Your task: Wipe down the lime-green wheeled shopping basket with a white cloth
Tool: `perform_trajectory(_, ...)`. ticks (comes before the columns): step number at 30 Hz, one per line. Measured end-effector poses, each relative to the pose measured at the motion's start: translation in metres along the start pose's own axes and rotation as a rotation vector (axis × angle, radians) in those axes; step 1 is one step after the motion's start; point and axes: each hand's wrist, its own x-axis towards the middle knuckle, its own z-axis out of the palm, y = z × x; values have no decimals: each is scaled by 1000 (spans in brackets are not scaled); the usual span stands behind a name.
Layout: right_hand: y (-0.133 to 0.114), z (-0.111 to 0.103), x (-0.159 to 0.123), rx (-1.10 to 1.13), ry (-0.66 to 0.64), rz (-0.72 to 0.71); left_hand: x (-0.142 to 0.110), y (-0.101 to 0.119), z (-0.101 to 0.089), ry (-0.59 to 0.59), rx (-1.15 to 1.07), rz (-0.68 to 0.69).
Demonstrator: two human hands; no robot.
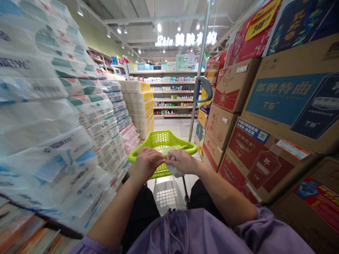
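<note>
A lime-green plastic shopping cart basket [161, 133] stands right in front of me, with perforated walls and a thick rim. Over its near edge, my left hand [148, 160] has its thumb and fingers pinched together, meeting the fingertips of the other hand. My right hand [183, 162] is closed on a crumpled whitish thing [175, 172], thin like a bag or tissue, which hangs below the fingers. Whether the left fingertips also grip part of it is hidden. A pale yellow-green flat item [174, 148] lies at the basket, partly covered by my hands.
Wrapped tissue packs [63, 158] are piled high on the left. Stacked cartons [267, 155] line the right side. A metal pole [197, 88] with a grey hook rises beside the basket. Ahead, past paper rolls [136, 106], tiled floor leads to product shelves [172, 91].
</note>
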Motion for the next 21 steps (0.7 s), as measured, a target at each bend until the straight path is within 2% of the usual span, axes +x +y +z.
perform_trajectory(3,1,-2,0,156,-54,30,3,5,-2,-2,-91,-35)
perform_trajectory(7,11,2,-3,550,-164,99,2,16,0,-40,-346,-222)
perform_trajectory(10,21,8,-5,782,-101,158,1,22,1,-55,-475,-344)
perform_trajectory(12,27,9,-1,836,-11,173,1,24,1,-47,-503,-379)
perform_trajectory(15,36,11,14,707,189,167,0,28,3,-7,-611,-448)
perform_trajectory(18,42,19,29,258,426,101,1,37,8,77,-1016,-564)
perform_trajectory(19,43,23,32,88,446,55,2,42,9,94,-1184,-601)
perform_trajectory(21,46,30,34,-171,373,-73,3,49,11,115,-1444,-660)
